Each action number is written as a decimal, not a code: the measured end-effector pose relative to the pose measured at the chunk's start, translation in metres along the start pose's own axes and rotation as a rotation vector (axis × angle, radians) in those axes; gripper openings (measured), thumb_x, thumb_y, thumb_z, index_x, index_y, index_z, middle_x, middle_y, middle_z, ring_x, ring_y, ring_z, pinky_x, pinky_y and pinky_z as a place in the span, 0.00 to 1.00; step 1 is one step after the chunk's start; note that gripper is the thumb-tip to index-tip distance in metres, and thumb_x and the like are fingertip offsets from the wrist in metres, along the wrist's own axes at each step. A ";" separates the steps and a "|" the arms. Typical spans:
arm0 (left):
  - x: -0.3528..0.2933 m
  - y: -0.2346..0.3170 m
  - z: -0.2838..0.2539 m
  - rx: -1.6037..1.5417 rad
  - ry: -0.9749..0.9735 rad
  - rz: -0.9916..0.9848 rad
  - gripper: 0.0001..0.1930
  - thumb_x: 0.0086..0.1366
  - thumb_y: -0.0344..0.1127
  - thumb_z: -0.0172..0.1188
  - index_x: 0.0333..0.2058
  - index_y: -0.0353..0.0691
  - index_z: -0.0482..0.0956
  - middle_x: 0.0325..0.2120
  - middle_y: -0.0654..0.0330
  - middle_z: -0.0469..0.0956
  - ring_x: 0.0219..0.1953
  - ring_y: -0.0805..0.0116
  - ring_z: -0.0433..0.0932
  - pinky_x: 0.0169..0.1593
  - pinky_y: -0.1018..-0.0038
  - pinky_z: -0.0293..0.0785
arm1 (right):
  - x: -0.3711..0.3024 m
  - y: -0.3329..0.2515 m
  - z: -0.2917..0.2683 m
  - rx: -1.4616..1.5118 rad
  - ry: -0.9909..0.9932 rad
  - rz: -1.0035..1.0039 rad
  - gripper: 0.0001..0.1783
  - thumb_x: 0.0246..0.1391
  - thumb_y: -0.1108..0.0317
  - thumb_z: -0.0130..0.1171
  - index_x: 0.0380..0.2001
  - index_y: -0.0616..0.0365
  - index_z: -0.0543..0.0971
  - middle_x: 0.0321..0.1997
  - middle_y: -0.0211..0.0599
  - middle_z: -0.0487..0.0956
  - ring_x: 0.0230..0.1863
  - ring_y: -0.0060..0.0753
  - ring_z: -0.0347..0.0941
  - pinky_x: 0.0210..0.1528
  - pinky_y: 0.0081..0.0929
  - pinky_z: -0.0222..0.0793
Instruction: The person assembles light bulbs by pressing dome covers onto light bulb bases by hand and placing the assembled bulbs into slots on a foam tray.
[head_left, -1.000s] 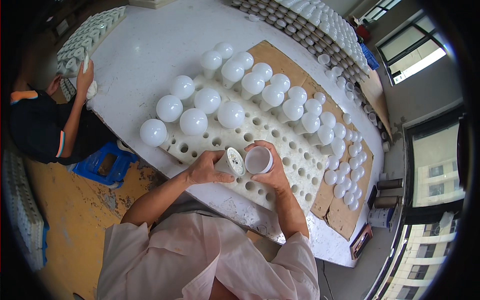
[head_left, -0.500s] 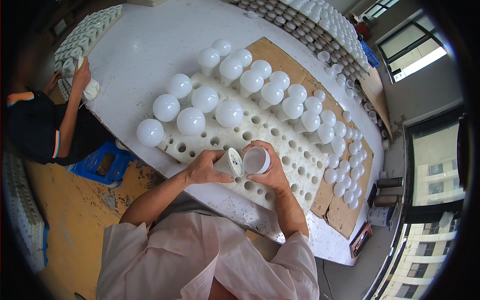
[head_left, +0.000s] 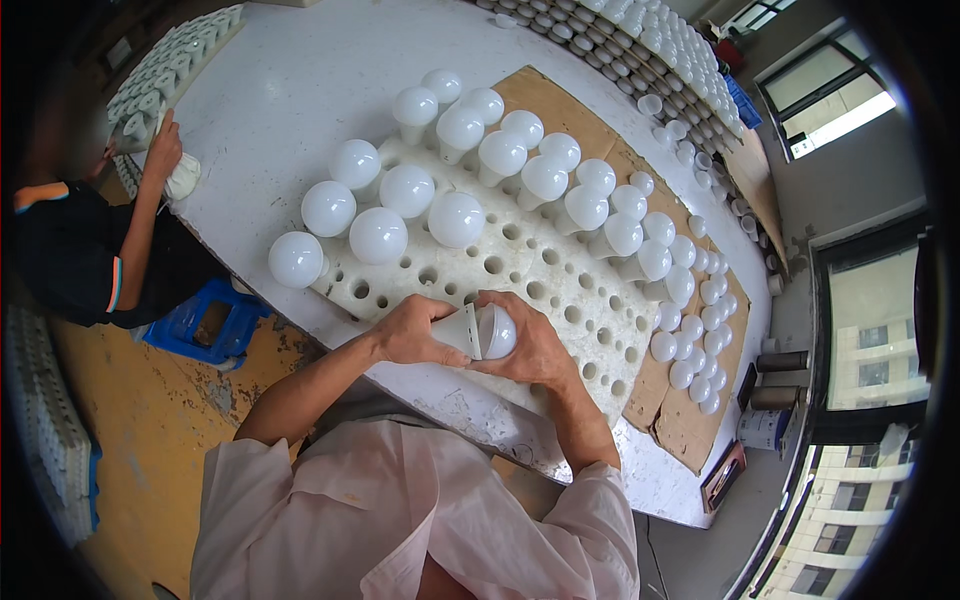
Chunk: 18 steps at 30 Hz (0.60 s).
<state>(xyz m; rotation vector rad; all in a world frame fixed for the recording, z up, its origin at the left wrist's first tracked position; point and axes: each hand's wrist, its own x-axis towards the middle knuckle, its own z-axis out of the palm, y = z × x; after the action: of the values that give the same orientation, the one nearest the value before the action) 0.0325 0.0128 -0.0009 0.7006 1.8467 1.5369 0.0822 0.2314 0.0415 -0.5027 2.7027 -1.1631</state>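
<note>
My left hand (head_left: 415, 332) is closed around a white bulb base (head_left: 457, 332), the cone-shaped lower half of a light bulb. In my right hand (head_left: 535, 345) is a white bulb cover (head_left: 497, 332), a rounded dome. The cover's open side meets the wide rim of the base; whether it is seated cannot be made out. Both hands are just above the near edge of a white foam tray (head_left: 520, 262) full of round holes. Several round white bulbs (head_left: 378, 236) stand in the tray's left and far rows.
Brown cardboard (head_left: 655, 420) lies under the tray, with more small white covers (head_left: 690, 350) at right. Racks of bulb parts (head_left: 640, 60) fill the table's far right. On the left, another person (head_left: 100, 240) handles a white cloth-like thing near a blue stool (head_left: 205, 325).
My right hand has turned the cover over and brought it against the base, which has tilted to face it. The two parts were apart before.
</note>
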 end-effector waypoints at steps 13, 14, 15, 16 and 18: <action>0.000 -0.006 0.000 0.099 -0.052 0.028 0.30 0.41 0.40 0.76 0.43 0.29 0.79 0.34 0.53 0.82 0.37 0.71 0.78 0.43 0.74 0.74 | -0.001 -0.003 0.006 -0.147 -0.043 -0.115 0.44 0.32 0.61 0.73 0.55 0.60 0.66 0.52 0.48 0.73 0.51 0.50 0.73 0.52 0.38 0.72; 0.000 -0.005 0.000 0.098 -0.056 0.028 0.30 0.41 0.40 0.76 0.43 0.29 0.79 0.34 0.53 0.82 0.37 0.71 0.78 0.43 0.74 0.74 | -0.001 -0.004 0.006 -0.154 -0.061 -0.101 0.44 0.32 0.61 0.73 0.56 0.61 0.66 0.52 0.48 0.73 0.51 0.50 0.73 0.52 0.38 0.72; 0.001 -0.002 -0.001 0.106 -0.072 0.002 0.30 0.41 0.40 0.76 0.43 0.29 0.79 0.34 0.53 0.82 0.37 0.71 0.78 0.43 0.74 0.74 | -0.002 -0.003 0.007 -0.154 -0.059 -0.097 0.44 0.32 0.61 0.73 0.56 0.61 0.66 0.52 0.48 0.73 0.51 0.50 0.73 0.52 0.38 0.72; 0.001 -0.001 -0.001 0.115 -0.088 -0.024 0.30 0.41 0.40 0.76 0.43 0.29 0.79 0.35 0.53 0.81 0.38 0.71 0.78 0.43 0.74 0.74 | -0.002 -0.002 0.008 -0.149 -0.054 -0.104 0.45 0.31 0.61 0.73 0.56 0.61 0.66 0.52 0.49 0.73 0.50 0.51 0.73 0.52 0.38 0.72; 0.002 -0.003 -0.001 0.121 -0.091 -0.024 0.31 0.41 0.40 0.76 0.42 0.28 0.79 0.34 0.53 0.81 0.37 0.71 0.79 0.43 0.74 0.74 | -0.002 0.000 0.009 -0.144 -0.047 -0.110 0.45 0.31 0.62 0.73 0.56 0.62 0.66 0.52 0.49 0.73 0.50 0.51 0.73 0.52 0.39 0.72</action>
<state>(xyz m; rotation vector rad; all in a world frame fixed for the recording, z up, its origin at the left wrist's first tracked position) 0.0298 0.0133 -0.0036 0.7877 1.8844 1.3646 0.0864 0.2259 0.0349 -0.6988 2.7617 -0.9718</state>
